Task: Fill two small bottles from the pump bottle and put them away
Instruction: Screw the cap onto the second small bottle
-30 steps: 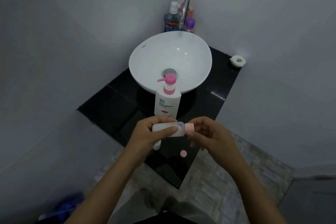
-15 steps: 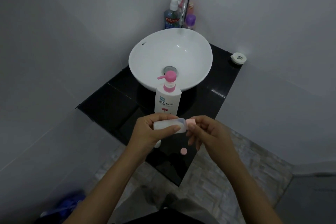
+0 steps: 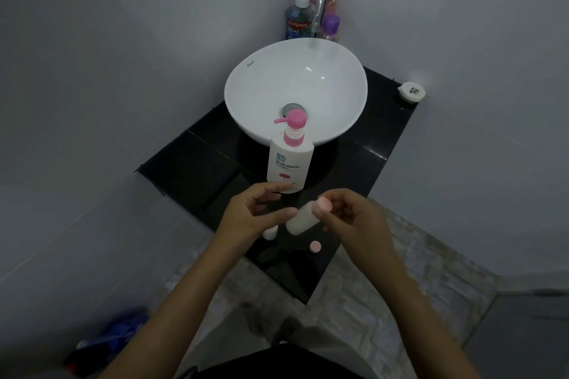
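The white pump bottle (image 3: 289, 163) with a pink pump stands on the black counter (image 3: 191, 160) in front of the basin. My right hand (image 3: 354, 218) grips a small white bottle (image 3: 300, 220) by its pink cap (image 3: 322, 204); the bottle hangs tilted above the counter. My left hand (image 3: 249, 215) is beside it with fingers spread, the thumb tip just at the bottle's side. A second small bottle (image 3: 270, 233) stands uncapped on the counter, mostly hidden under my left hand. A loose pink cap (image 3: 315, 246) lies near the counter's front edge.
A white bowl basin (image 3: 246, 92) with a curved tap (image 3: 321, 0) fills the back of the counter. A mouthwash bottle (image 3: 298, 21) and a purple-capped bottle (image 3: 331, 26) stand behind it. A small white round container (image 3: 411, 92) sits at the right corner. Walls close in on both sides.
My left hand has let go of the small bottle and spread its fingers. The bottle, held level before, now tilts from my right hand with the pink cap on it.
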`<action>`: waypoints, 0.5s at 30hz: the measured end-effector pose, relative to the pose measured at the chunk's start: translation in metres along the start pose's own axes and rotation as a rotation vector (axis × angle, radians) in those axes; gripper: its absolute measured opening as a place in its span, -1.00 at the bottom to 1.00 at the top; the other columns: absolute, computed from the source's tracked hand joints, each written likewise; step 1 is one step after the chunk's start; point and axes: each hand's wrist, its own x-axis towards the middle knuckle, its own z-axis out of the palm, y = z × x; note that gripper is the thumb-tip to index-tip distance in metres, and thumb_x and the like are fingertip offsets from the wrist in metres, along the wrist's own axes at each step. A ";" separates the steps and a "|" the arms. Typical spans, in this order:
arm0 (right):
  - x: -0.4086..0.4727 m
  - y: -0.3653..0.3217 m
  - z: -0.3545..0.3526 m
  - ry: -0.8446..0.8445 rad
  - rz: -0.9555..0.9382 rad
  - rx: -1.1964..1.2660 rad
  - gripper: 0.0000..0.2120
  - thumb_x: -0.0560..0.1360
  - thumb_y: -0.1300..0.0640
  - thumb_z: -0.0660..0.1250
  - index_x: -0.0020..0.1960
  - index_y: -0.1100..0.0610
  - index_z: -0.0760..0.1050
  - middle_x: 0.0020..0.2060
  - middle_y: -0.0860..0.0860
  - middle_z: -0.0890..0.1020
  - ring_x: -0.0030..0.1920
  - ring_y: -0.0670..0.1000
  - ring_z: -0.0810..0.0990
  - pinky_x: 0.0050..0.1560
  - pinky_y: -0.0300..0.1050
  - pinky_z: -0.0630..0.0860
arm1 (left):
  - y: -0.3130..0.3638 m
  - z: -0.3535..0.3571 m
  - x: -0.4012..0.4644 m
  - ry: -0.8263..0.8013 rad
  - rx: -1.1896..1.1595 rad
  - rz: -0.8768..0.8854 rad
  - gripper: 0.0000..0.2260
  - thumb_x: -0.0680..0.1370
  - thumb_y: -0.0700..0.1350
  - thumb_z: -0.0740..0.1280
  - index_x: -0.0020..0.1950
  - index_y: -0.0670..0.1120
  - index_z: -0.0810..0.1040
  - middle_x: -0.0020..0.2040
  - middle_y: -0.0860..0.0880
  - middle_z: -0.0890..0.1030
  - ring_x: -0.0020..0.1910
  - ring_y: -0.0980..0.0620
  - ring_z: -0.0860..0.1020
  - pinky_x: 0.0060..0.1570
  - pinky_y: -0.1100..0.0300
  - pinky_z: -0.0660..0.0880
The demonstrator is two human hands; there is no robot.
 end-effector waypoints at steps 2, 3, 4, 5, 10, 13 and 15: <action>0.002 0.010 0.006 0.002 -0.041 -0.161 -0.89 0.47 0.10 0.40 0.00 0.05 0.56 -0.20 -0.07 0.60 -0.24 -0.15 0.55 -0.26 -0.37 0.49 | -0.006 -0.007 -0.001 0.055 -0.015 -0.032 -0.67 0.40 -0.20 0.48 0.15 -0.01 0.62 0.11 0.14 0.64 0.13 0.14 0.58 0.00 0.32 0.56; 0.003 0.017 0.009 -0.009 -0.053 -0.224 -0.88 0.48 0.09 0.39 0.01 0.05 0.55 -0.19 -0.09 0.58 -0.24 -0.17 0.53 -0.26 -0.38 0.47 | -0.009 -0.011 -0.002 0.077 -0.020 -0.045 -0.68 0.40 -0.21 0.48 0.14 -0.03 0.62 0.09 0.13 0.65 0.12 0.13 0.59 -0.05 0.36 0.56; 0.005 0.024 0.013 -0.028 -0.060 -0.285 -0.88 0.49 0.09 0.38 0.02 0.04 0.53 -0.18 -0.13 0.55 -0.23 -0.20 0.51 -0.27 -0.38 0.45 | -0.013 -0.015 -0.003 0.098 -0.014 -0.055 -0.69 0.40 -0.22 0.48 0.12 -0.04 0.63 0.08 0.13 0.65 0.12 0.13 0.59 -0.05 0.36 0.55; 0.007 0.031 0.017 -0.049 -0.064 -0.341 -0.87 0.49 0.08 0.37 0.03 0.02 0.52 -0.17 -0.16 0.52 -0.22 -0.22 0.50 -0.27 -0.39 0.41 | -0.016 -0.019 -0.005 0.116 -0.004 -0.064 -0.71 0.40 -0.22 0.48 0.11 -0.04 0.63 0.08 0.12 0.66 0.11 0.13 0.60 0.00 0.33 0.54; 0.017 0.061 0.039 -0.152 -0.056 -0.482 -0.87 0.54 0.06 0.29 0.06 0.04 0.51 -0.10 -0.11 0.51 -0.24 -0.20 0.48 -0.22 -0.36 0.39 | -0.034 -0.031 -0.013 0.150 0.016 -0.114 -0.73 0.41 -0.21 0.48 0.09 -0.04 0.64 0.07 0.09 0.67 0.07 0.12 0.62 0.08 0.23 0.53; 0.023 0.072 0.050 -0.224 -0.080 -0.595 -0.83 0.54 0.09 0.27 0.11 0.09 0.51 0.01 0.02 0.57 -0.10 -0.01 0.57 -0.10 -0.17 0.48 | -0.043 -0.034 -0.016 0.155 0.026 -0.124 -0.75 0.41 -0.21 0.48 0.06 -0.01 0.65 0.03 0.11 0.68 0.03 0.16 0.62 0.00 0.28 0.55; 0.026 0.076 0.054 -0.263 -0.082 -0.657 -0.80 0.55 0.10 0.25 0.14 0.11 0.50 0.05 0.05 0.57 -0.02 0.06 0.58 -0.04 -0.10 0.49 | -0.048 -0.035 -0.016 0.154 0.040 -0.127 -0.75 0.41 -0.22 0.48 0.05 0.00 0.64 0.03 0.14 0.67 0.02 0.18 0.62 0.03 0.26 0.55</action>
